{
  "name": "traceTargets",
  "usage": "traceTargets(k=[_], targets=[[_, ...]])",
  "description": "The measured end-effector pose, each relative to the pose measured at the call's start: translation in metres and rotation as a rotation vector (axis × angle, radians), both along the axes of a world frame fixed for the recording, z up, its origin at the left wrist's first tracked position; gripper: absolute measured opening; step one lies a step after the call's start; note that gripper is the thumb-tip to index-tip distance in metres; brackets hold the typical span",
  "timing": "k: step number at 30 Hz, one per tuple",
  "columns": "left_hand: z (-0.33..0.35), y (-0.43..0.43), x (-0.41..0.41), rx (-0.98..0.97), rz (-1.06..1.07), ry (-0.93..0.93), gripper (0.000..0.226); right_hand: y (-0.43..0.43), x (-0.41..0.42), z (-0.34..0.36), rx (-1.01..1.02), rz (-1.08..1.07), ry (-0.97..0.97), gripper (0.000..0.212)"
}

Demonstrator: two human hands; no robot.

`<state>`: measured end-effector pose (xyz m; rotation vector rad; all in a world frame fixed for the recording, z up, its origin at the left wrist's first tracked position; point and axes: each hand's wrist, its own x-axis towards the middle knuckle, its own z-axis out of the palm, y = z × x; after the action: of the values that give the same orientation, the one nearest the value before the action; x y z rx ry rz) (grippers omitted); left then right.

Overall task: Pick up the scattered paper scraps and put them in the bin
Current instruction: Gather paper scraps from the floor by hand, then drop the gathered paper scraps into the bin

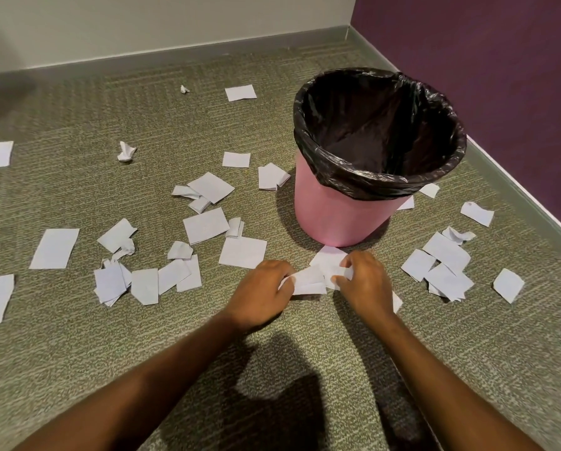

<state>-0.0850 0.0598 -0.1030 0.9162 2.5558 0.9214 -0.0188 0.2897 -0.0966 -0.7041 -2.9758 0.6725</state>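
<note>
A pink bin (344,219) lined with a black bag stands on the carpet at centre right; its inside looks empty. Several white paper scraps lie around it. Just in front of the bin, my left hand (262,291) and my right hand (365,281) are low on the floor, each pinching white scraps (315,275) that lie between them. A flat scrap (243,252) lies just left of my left hand. A cluster of scraps (441,265) lies right of my right hand, and a corner of one (397,301) shows under my right wrist.
The bin stands near a room corner: a purple wall (500,60) with a grey skirting runs along the right, a pale wall (142,24) across the back. More scraps (142,281) spread over the grey-green carpet to the left, some crumpled (126,152).
</note>
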Motion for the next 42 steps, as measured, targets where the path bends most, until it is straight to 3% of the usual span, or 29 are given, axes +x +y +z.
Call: traceTargets(k=[7, 13, 17, 19, 21, 25, 29, 34, 38, 42], targets=[[0.009, -0.011, 0.013, 0.193, 0.292, -0.278, 0.02, -0.013, 0.011, 0.0, -0.259, -0.075, 0.093, 0.023], [0.022, -0.009, 0.015, 0.532, 0.674, -0.907, 0.025, -0.034, 0.008, 0.029, -0.619, -0.176, 0.222, 0.016], [0.05, -0.009, 0.019, 0.793, 0.69, -1.125, 0.039, -0.057, -0.003, 0.058, -0.793, -0.175, 0.333, 0.02], [0.07, -0.006, 0.022, 0.925, 0.711, -1.104, 0.039, -0.069, -0.009, 0.076, -0.839, -0.15, 0.365, 0.018], [0.091, -0.003, 0.027, 1.019, 0.733, -0.971, 0.037, -0.082, -0.013, 0.093, -0.868, -0.092, 0.39, 0.019], [0.135, -0.002, 0.035, 1.15, 0.741, -0.752, 0.031, -0.103, -0.016, 0.134, -0.916, 0.026, 0.45, 0.012], [0.181, -0.003, 0.034, 1.231, 0.71, -0.656, 0.023, -0.111, -0.021, 0.176, -0.923, 0.079, 0.545, 0.012], [0.227, 0.011, 0.018, 1.266, 0.585, -0.685, 0.025, -0.094, -0.035, 0.222, -0.878, 0.074, 0.673, 0.009], [0.249, 0.035, -0.002, 1.186, 0.514, -0.716, 0.033, -0.067, -0.05, 0.249, -1.024, -0.032, 0.711, 0.012], [0.264, 0.055, -0.021, 1.079, 0.35, -0.88, 0.069, -0.037, -0.061, 0.257, -1.128, -0.15, 0.663, 0.018]])
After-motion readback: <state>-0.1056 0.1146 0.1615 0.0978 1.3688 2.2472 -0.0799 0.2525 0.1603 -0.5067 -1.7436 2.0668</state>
